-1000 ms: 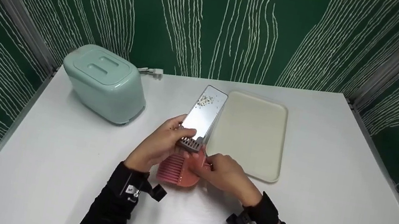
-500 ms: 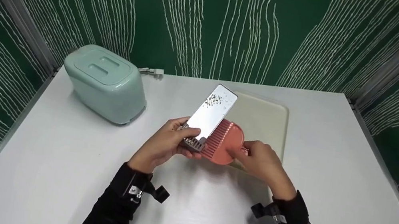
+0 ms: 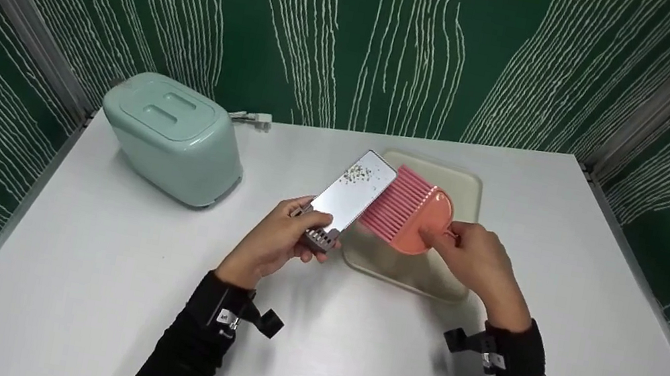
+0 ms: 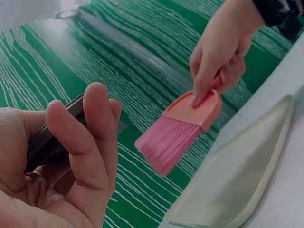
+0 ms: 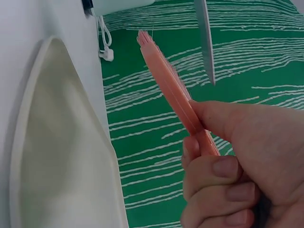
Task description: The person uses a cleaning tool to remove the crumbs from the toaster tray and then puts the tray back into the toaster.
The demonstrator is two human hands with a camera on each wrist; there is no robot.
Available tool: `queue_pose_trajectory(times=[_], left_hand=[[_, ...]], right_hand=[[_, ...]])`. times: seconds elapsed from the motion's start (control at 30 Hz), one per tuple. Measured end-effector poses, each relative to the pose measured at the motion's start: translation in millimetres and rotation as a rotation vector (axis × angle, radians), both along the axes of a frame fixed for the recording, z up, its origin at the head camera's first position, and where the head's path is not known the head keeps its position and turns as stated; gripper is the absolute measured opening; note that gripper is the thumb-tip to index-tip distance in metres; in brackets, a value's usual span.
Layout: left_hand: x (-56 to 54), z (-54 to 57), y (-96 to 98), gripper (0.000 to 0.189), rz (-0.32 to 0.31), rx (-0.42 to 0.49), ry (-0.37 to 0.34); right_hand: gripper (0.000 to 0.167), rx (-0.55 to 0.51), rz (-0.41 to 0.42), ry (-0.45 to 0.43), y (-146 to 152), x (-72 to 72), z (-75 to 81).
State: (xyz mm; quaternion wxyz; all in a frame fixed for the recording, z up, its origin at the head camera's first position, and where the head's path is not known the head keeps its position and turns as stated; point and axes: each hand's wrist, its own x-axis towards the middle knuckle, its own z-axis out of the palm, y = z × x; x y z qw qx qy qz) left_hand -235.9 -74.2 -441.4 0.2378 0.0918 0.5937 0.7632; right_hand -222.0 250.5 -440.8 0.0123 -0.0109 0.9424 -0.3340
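Observation:
My left hand (image 3: 276,236) holds a shiny metal crumb tray (image 3: 339,206) by its dark slotted end, thumb on top. A scatter of small crumbs (image 3: 358,174) lies on the far half of its surface. In the left wrist view my curled fingers (image 4: 95,142) hide most of that dark end. My right hand (image 3: 486,261) grips a brush (image 3: 426,224) with an orange-pink head and pink bristles, thumb on the flat face. The bristles point left toward the crumb tray's right edge. Seen edge-on in the right wrist view, the brush (image 5: 171,92) is clear of the metal edge.
A shallow cream serving tray (image 3: 361,257) lies on the white table (image 3: 319,362) beneath the brush. At the left stands a mint-green toaster (image 3: 183,122), its white plug (image 3: 262,121) behind it. Green walls with white lines enclose the table at back and sides.
My right hand has carried the brush from under the crumb tray's near end out to the right and farther back, over the serving tray. The crumb tray has swung slightly to the right.

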Motion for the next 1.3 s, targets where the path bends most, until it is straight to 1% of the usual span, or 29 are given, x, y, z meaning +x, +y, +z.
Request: queue_pose_trajectory(times=[0.2,0.37,0.53,0.63,0.83,0.93,1.07,1.2,1.3], left_hand=[[-0.5,-3.1,2.7,0.043,-0.019,-0.007,0.014],[-0.2,-4.8,5.1,0.042,-0.032,-0.036,0.024],[0.9,-6.0,9.0,0.042,-0.074,-0.015,-0.004],[0.9,-7.2,10.5,0.044,-0.088,-0.006,-0.015],[-0.7,-11.8,10.5,0.042,-0.049,-0.014,-0.022],[-2.0,-14.0,10.5,0.044,-0.032,-0.013,-0.026],[-2.2,-14.9,10.2,0.047,-0.025,-0.036,-0.023],[-2.3,-16.0,9.9,0.045,-0.026,-0.061,-0.013],[-3.1,-17.8,9.4,0.042,-0.014,-0.075,0.002]], right_hand=[[0.051,0.005,-0.036,0.030,10.8,2.2,4.2],[0.053,0.012,-0.058,0.050,17.1,4.1,7.3],[0.052,0.011,-0.085,0.067,26.1,5.3,8.2],[0.053,0.011,-0.106,0.078,31.8,5.8,9.4],[0.055,0.011,-0.135,0.098,39.8,6.1,11.8],[0.055,0.009,-0.147,0.110,42.2,7.0,13.6],[0.056,0.004,-0.162,0.127,44.8,9.4,16.9],[0.057,-0.014,-0.168,0.149,45.5,11.6,21.2],[0.057,-0.032,-0.168,0.156,45.3,12.9,24.4]])
